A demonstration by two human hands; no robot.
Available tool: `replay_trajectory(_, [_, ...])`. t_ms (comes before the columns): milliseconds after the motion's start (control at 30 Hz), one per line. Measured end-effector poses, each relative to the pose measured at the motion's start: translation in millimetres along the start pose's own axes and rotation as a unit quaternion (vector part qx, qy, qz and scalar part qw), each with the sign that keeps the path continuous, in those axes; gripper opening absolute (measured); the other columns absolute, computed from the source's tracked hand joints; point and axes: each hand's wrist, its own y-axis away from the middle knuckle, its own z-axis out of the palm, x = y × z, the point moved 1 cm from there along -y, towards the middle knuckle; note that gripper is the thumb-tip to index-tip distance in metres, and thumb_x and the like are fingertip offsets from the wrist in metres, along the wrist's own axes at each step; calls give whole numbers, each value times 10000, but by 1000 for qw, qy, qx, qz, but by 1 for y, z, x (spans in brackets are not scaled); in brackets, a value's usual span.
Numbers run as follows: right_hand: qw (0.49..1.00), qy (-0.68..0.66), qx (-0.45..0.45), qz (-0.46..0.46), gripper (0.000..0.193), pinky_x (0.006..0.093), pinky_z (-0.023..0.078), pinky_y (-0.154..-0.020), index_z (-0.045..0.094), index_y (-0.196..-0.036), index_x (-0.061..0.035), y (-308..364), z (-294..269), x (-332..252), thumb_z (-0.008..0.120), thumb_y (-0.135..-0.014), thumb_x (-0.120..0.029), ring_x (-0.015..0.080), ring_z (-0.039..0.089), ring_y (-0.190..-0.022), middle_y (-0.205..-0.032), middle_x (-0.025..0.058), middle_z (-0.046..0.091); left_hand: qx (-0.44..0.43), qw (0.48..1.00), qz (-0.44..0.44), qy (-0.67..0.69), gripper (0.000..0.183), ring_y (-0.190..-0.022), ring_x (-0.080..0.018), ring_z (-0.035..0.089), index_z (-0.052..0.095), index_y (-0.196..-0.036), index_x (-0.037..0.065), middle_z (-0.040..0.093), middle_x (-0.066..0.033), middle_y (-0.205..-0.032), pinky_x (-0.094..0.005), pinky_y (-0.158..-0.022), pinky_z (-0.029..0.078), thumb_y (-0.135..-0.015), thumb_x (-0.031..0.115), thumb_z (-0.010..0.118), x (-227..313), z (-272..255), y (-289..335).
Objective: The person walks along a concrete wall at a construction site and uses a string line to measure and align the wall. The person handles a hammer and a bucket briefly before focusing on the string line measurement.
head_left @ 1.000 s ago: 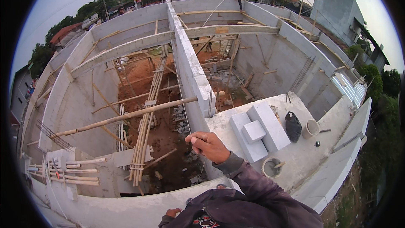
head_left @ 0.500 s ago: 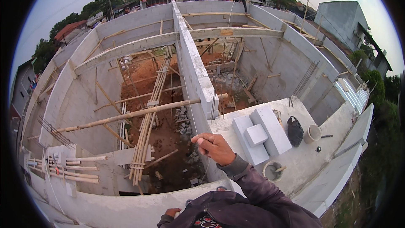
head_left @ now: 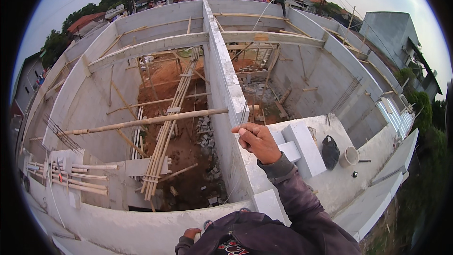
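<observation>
My right hand (head_left: 258, 142) is stretched forward in front of the near end of the white block wall (head_left: 225, 73). Its thumb and forefinger pinch a thin string (head_left: 239, 122), which runs up toward that wall and hangs loosely below the hand. Down by my body, my left hand (head_left: 191, 233) is closed around a small pale object (head_left: 197, 237), mostly hidden, whose kind I cannot make out. Just right of my right hand, white lightweight blocks (head_left: 304, 148) lie on a concrete slab, partly covered by the hand and sleeve.
Past the blocks are a black plastic bag (head_left: 330, 152) and a pale bucket (head_left: 349, 157). Deep open rooms with reddish soil drop away on both sides of the wall. Bamboo poles (head_left: 172, 118) span the left one. Rebar (head_left: 62, 134) sticks up at left. Another person (head_left: 281, 1) is on the far wall.
My right hand has moved forward and slightly right, still pinching the string, and now overlaps the blocks. My left hand stays low, closed on the pale object. The view has shifted slightly.
</observation>
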Motion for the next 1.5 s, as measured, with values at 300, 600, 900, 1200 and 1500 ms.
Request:
replay_trajectory(300, [997,50,12,-64,280,192,307,-480,654,-1077,19,-21,-4,-32,544,-994,-225,34,386,-545,-661,-13,516,41,995,-66,62,247,-1026,-297,647,719,-1035,79,695,-146,-1035,-357,-932,480,-853,210,613,14,-16,-13])
replay_trajectory(600, [999,17,11,-36,291,192,309,-482,636,-1096,38,-17,0,-19,547,-989,-218,39,397,-554,-672,-9,517,25,998,17,61,379,-1040,-317,640,707,-1071,73,696,-147,-1052,-386,-928,486,-755,282,699,-7,-13,-6])
replay_trajectory(900, [1000,-16,6,-27,305,196,310,-482,639,-1095,30,-5,-2,-1,555,-986,-243,38,392,-551,-666,-16,511,10,999,-6,37,365,-1057,-320,637,705,-1071,67,692,-150,-1076,-390,-945,481,-779,285,694,-3,-23,-4])
replay_trajectory(1200, [1000,12,7,-5,319,197,312,-485,643,-1087,29,4,-3,3,550,-986,-258,42,398,-546,-644,-10,508,-10,999,-19,24,302,-1086,-302,635,718,-1036,82,692,-134,-1105,-376,-962,476,-803,272,690,-5,-18,-3])
replay_trajectory(1500, [1000,-16,7,6,322,201,309,-480,648,-1083,29,9,-1,0,556,-982,-263,42,395,-542,-645,-10,510,13,1000,-6,-24,261,-1051,-291,642,719,-1080,187,698,-111,-1076,-362,-945,479,-874,206,560,-5,-13,4])
